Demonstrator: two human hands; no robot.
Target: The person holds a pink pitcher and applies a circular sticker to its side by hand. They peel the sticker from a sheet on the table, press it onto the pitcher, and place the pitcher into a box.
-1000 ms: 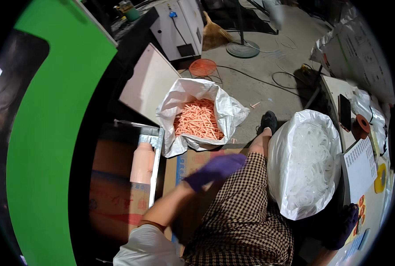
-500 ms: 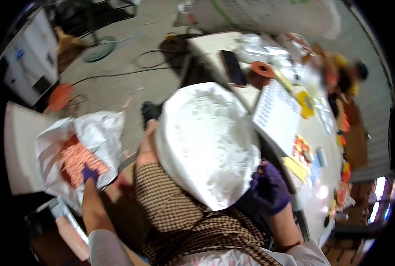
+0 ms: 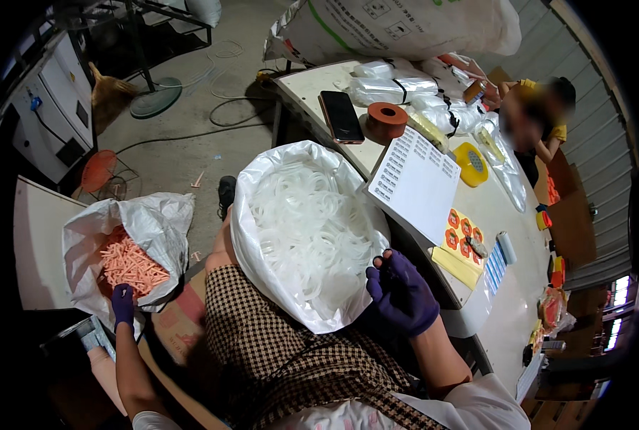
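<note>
Both of my hands wear purple gloves. My left hand (image 3: 124, 304) is at the near edge of a white woven bag (image 3: 163, 218), beside a heap of small pinkish-orange stick-like pieces (image 3: 134, 264). Its fingers are bent together, and whatever they hold is too small to make out. On my lap stands a big white bag (image 3: 246, 247), its mouth spread wide, full of translucent white plastic rings (image 3: 312, 222). My right hand (image 3: 405, 295) hovers by this bag's right rim, fingers curled inward and bare fingertips showing. Anything inside that grip is hidden.
A table (image 3: 506, 265) to the right carries a phone (image 3: 341, 117), a brown tape roll (image 3: 387, 120), a label sheet (image 3: 414, 183), a yellow tape dispenser (image 3: 470, 164) and clear plastic packs (image 3: 394, 87). Another person (image 3: 538, 118) sits beyond it. A cable (image 3: 190, 135) crosses the floor.
My left hand has drawn back from the pinkish-orange pieces toward the bag's near edge. My right hand stays curled by the lap bag. The whole view has shifted slightly.
</note>
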